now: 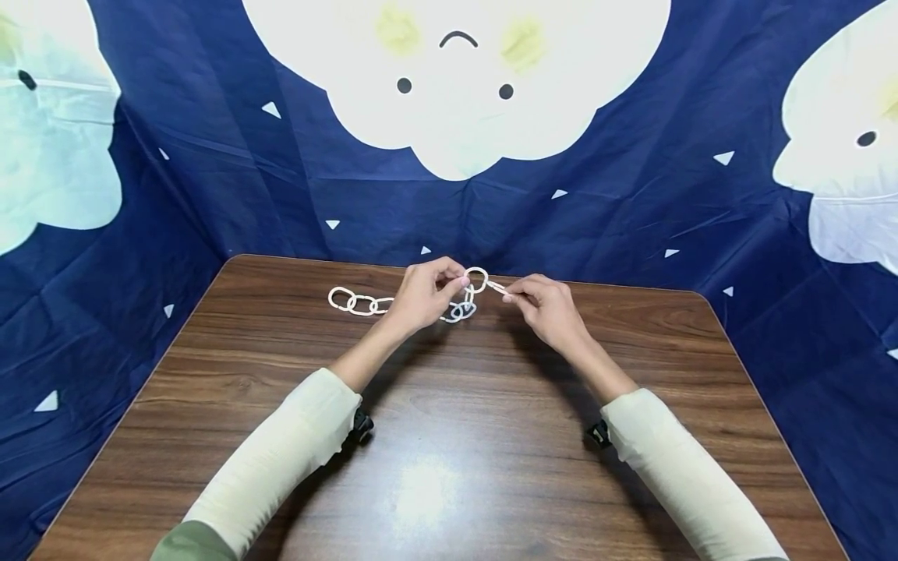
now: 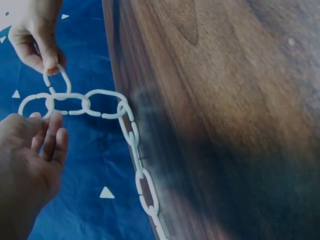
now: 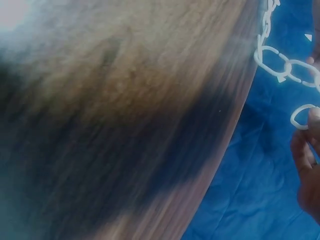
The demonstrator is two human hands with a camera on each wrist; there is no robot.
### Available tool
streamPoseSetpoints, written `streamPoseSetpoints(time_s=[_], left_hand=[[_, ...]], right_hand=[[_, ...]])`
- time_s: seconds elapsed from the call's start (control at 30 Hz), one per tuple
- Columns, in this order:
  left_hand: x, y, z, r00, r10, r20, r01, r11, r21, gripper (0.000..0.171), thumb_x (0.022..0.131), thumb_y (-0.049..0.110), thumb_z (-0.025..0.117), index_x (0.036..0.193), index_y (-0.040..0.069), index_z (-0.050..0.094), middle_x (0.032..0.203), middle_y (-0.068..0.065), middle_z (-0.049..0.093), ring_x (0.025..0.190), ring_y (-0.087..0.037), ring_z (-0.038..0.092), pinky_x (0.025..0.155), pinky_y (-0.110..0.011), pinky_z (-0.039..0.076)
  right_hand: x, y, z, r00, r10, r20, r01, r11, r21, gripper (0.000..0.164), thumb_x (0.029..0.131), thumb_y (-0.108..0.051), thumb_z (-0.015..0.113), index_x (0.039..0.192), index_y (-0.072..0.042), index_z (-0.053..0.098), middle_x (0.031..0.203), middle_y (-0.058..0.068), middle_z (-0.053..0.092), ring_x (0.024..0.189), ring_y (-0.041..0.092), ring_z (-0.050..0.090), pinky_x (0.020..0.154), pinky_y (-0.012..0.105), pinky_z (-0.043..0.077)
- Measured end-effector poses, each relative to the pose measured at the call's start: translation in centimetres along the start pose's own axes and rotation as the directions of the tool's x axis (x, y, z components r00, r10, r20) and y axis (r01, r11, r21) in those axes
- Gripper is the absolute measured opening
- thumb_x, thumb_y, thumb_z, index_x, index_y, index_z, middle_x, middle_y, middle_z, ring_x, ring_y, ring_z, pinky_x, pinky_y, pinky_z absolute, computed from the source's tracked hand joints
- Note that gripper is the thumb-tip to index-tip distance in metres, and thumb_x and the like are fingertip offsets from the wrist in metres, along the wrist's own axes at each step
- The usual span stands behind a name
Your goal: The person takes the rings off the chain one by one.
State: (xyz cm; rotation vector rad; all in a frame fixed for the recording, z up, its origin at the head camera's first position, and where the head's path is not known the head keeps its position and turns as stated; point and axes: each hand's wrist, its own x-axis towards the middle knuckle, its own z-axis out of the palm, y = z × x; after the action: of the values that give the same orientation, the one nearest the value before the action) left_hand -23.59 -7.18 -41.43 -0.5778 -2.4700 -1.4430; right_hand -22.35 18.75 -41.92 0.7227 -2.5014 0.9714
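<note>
A chain of white plastic links [image 1: 374, 306] lies partly on the wooden table, its near-middle hidden behind the left hand [image 1: 423, 294]. That hand pinches the raised end of the chain between thumb and fingers. Opposite it, the right hand [image 1: 551, 308] pinches one separate-looking white link [image 1: 496, 287] between thumb and fingertips. In the left wrist view, this oval link [image 2: 66, 79] overlaps the chain close to the held end link [image 2: 35, 95], and small gaps show in several links. I cannot tell whether the right hand's link is hooked through the chain.
The brown wood-grain table [image 1: 477, 436] has rounded far corners. Behind and beside it hangs a dark blue cloth [image 1: 603, 226] with white clouds and small triangles. Black wrist cameras sit under both light sleeves [image 1: 295, 425].
</note>
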Motion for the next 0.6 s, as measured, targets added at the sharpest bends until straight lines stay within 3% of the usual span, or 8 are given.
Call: streamPoseSetpoints(time_s=[0.23,0.47,0.6], left_hand=[[0.3,0.5,0.4,1.0,-0.011,0.018,0.011,1.0,-0.024,0.005,0.106,0.011,0.08,0.107,0.006,0.082,0.098,-0.008,0.086,0.09,-0.018,0.079,0.084,-0.028,0.058],[0.4,0.8,0.2,1.0,-0.015,0.022,0.015,1.0,-0.009,0.009,0.106,0.015,0.08,0.107,0.007,0.083,0.098,-0.007,0.086,0.091,-0.018,0.079,0.085,-0.029,0.059],[0.3,0.6,0.1,0.999,-0.022,0.027,0.022,1.0,-0.007,0.009,0.107,0.015,0.08,0.107,0.007,0.083,0.099,-0.007,0.087,0.092,-0.019,0.08,0.087,-0.031,0.06]], right_hand=[[-1.4,0.6,-0.7,0.998,0.053,0.014,-0.053,0.998,-0.015,0.009,0.1,-0.011,0.086,0.106,-0.005,0.088,0.106,0.01,0.086,0.095,0.026,0.079,0.083,0.042,0.064],[-3.0,1.3,-1.6,0.995,0.101,0.011,-0.101,0.994,-0.029,0.009,0.1,-0.013,0.088,0.107,-0.007,0.089,0.105,0.009,0.086,0.091,0.021,0.076,0.078,0.04,0.065],[-4.0,1.7,-2.1,0.992,0.129,0.016,-0.128,0.991,-0.043,0.008,0.1,-0.014,0.088,0.106,-0.009,0.09,0.104,0.009,0.086,0.09,0.019,0.074,0.077,0.027,0.06]])
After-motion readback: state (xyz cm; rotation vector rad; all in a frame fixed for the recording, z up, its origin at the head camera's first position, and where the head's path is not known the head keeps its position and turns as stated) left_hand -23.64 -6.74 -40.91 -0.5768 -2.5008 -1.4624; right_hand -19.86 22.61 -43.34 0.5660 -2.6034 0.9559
